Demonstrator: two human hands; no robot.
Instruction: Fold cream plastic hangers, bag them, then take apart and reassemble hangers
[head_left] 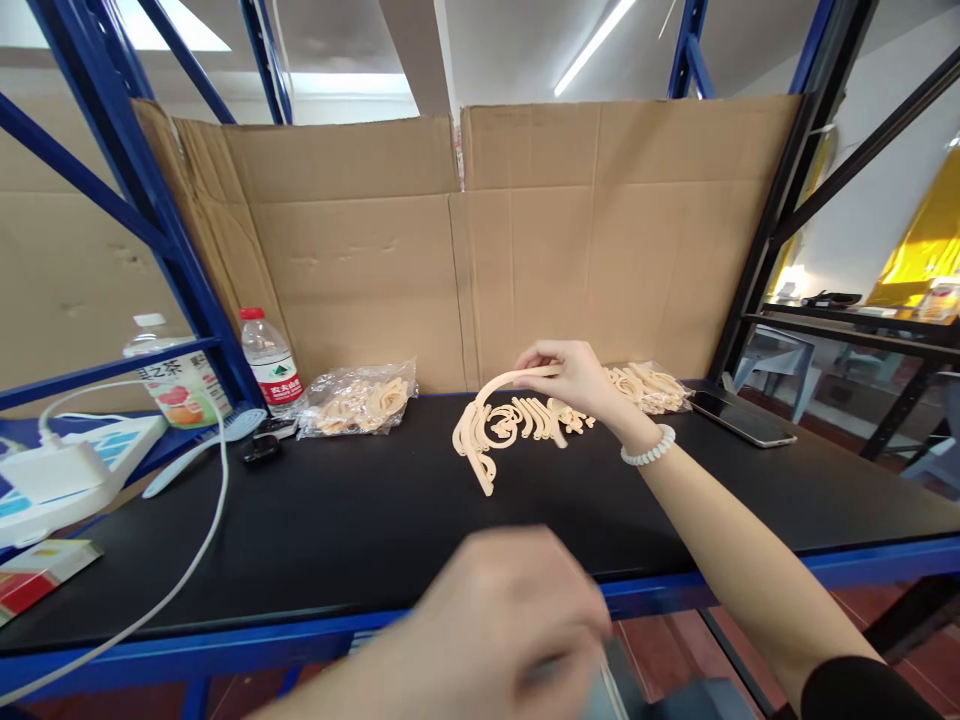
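Here's the left hand (pixel 517 605), a blur over the table's (pixel 360 530) near edge, fingers curled — whether they hold anything, I can't tell. On to the curved strip (pixel 505 379): it arches out leftward from the right hand's (pixel 576 382) fingers, which pinch its right end above the pile of pale pieces (pixel 536 418); contact below is unclear. Now the edges: a white cable (pixel 224 470) crosses the left end, a bag (pixel 360 402) sits along the back edge, open black top spreads before the pile — and a phone (pixel 739 418) lies toward the back right corner.
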